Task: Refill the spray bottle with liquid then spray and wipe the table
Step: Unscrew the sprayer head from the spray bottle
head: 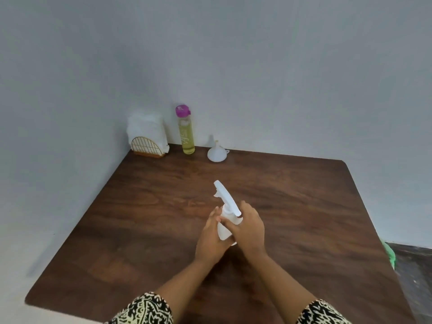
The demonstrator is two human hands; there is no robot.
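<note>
- Patterned sleeves (pixel 145 309) frame both forearms above the table (pixel 117 230).
- Left hand (pixel 210 235) curls its fingers round the spray bottle (pixel 224 231), mid-table; it should brace the body upright.
- Right hand (pixel 247 228) wraps its fingers round the collar, probably to unscrew it; twist only the head.
- Funnel (pixel 216 154) and yellow refill bottle (pixel 187 134) stand by the far wall.

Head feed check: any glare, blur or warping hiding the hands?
Head view: soft even light, no glare on the dark wooden table; white plastic spray bottle, left hand and right hand slightly soft but readable; wide-angle lens bows the table's edges.
</note>
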